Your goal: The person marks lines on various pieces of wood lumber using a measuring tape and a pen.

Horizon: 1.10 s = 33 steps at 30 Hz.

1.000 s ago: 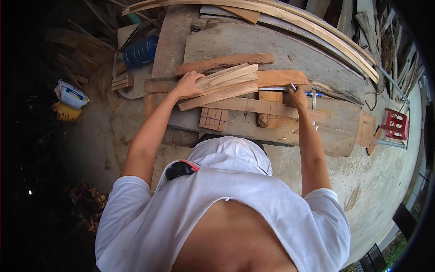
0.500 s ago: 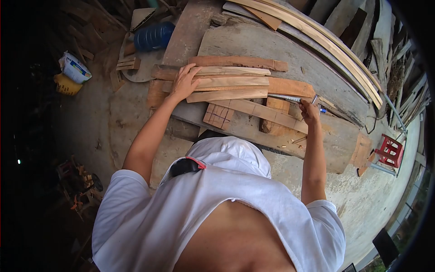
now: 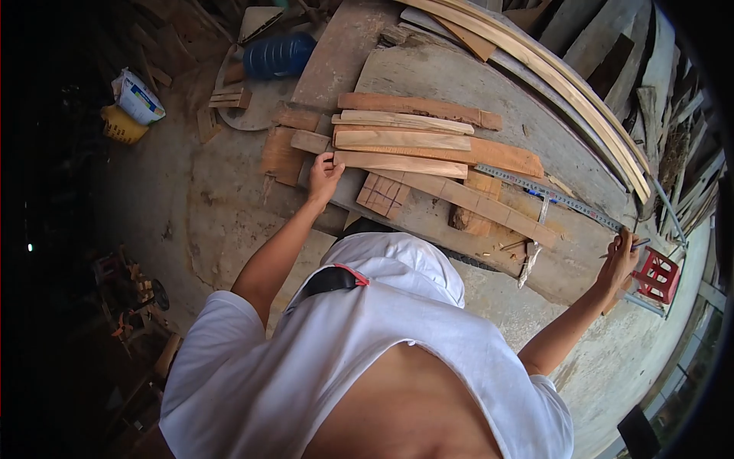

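Note:
My left hand (image 3: 326, 177) has its fingers closed at the left end of the lowest light wooden strip (image 3: 405, 164). Out at the right, my right hand (image 3: 621, 260) is closed on the end of a steel ruler (image 3: 569, 200) and also has a thin pencil-like stick (image 3: 641, 244) between its fingers. The ruler runs diagonally from the strips' right ends to that hand. Two more light strips (image 3: 401, 139) lie above the lowest one, over a reddish board (image 3: 508, 157). A metal tool with a pale wrapped handle (image 3: 529, 265) rests below the ruler.
A marked wooden block (image 3: 383, 196) and a long angled slat (image 3: 489, 209) lie on the bench boards. Long curved planks (image 3: 550, 73) are behind. A blue water bottle (image 3: 279, 56) stands at the back left, a red stool (image 3: 656, 275) at the right.
My right hand has moved far right and down, and the ruler now stretches out to it. My left hand has gone from lying over the strips to the lowest strip's end. The metal tool now lies in view.

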Each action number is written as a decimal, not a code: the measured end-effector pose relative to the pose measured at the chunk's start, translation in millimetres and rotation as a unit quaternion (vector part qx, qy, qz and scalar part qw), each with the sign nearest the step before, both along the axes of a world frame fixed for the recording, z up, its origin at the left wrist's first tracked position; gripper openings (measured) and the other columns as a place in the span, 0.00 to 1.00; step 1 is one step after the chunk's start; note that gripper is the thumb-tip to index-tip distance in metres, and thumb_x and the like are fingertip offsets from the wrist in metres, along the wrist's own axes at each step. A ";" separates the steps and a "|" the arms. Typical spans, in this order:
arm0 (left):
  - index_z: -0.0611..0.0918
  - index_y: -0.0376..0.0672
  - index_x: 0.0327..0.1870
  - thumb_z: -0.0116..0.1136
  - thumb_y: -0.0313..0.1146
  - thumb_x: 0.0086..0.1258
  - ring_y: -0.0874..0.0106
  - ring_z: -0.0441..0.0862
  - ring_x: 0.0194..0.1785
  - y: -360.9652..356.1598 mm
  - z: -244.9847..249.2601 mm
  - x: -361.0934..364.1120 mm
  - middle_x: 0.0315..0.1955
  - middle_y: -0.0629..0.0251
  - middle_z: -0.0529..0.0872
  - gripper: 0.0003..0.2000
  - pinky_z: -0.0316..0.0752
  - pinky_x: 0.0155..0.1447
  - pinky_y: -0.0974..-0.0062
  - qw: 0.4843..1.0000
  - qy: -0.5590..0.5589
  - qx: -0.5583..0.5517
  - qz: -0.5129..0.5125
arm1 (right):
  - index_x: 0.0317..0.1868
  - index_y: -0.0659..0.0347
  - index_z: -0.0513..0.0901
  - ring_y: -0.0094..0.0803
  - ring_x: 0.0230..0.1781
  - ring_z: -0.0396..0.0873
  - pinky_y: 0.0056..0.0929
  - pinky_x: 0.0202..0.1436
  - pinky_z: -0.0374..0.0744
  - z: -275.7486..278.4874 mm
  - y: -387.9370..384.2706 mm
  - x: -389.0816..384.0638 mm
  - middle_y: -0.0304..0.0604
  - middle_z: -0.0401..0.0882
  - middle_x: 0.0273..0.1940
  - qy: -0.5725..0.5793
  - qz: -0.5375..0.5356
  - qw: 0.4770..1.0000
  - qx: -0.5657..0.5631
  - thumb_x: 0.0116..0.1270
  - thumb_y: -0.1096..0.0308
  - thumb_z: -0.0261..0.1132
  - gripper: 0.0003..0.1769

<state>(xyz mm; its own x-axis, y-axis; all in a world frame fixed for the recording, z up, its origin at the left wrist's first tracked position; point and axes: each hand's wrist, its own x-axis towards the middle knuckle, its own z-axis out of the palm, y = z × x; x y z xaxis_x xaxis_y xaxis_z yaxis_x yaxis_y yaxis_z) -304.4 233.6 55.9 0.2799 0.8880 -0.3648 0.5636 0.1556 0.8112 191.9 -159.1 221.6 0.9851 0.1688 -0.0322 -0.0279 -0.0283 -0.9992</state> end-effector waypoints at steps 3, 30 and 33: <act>0.73 0.33 0.60 0.64 0.29 0.72 0.75 0.85 0.44 -2.3 0.4 10.6 0.43 0.60 0.84 0.20 0.83 0.48 0.80 0.990 -0.104 -0.068 0.065 | 0.31 0.53 0.73 0.11 0.25 0.67 0.13 0.21 0.59 28.6 -29.9 5.5 0.30 0.71 0.26 -0.015 0.021 0.999 0.047 0.71 0.70 0.68 0.12; 0.75 0.33 0.56 0.61 0.25 0.73 0.67 0.86 0.47 -6.3 -10.0 -7.2 0.43 0.54 0.84 0.14 0.86 0.55 0.70 0.904 -0.300 -0.235 0.195 | 0.31 0.51 0.72 0.13 0.19 0.62 0.16 0.17 0.58 -154.8 134.9 -130.3 0.29 0.75 0.26 0.306 0.186 0.929 -0.088 0.68 0.67 0.71 0.14; 0.76 0.33 0.54 0.62 0.26 0.72 0.67 0.86 0.46 -5.8 -8.7 -2.2 0.43 0.54 0.85 0.14 0.86 0.55 0.71 0.918 -0.264 -0.224 0.192 | 0.31 0.52 0.73 0.14 0.18 0.61 0.17 0.17 0.58 -159.3 141.1 -132.4 0.28 0.72 0.23 0.306 0.169 0.931 -0.106 0.68 0.67 0.71 0.14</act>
